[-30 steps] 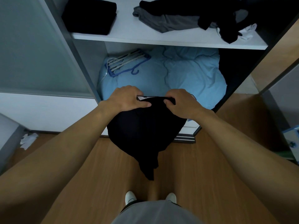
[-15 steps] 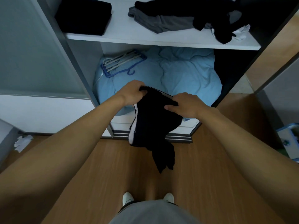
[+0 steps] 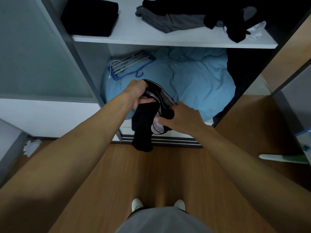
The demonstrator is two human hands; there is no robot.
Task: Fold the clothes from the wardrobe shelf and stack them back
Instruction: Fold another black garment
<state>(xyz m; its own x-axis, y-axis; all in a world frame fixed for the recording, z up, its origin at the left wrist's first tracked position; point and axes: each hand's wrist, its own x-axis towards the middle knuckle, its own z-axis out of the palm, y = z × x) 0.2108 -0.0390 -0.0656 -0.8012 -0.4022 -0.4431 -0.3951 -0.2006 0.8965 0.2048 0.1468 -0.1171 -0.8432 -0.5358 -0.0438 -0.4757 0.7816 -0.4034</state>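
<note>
black garment (image 3: pixel 143 125) now bunched narrower between both hands, left hand (image 3: pixel 137 93) turned palm-up under its waistband, striped lining showing.

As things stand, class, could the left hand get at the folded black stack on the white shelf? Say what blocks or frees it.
Likely not yet: the left hand grips the black garment. Nothing stands between it and the folded black stack, though.
</note>
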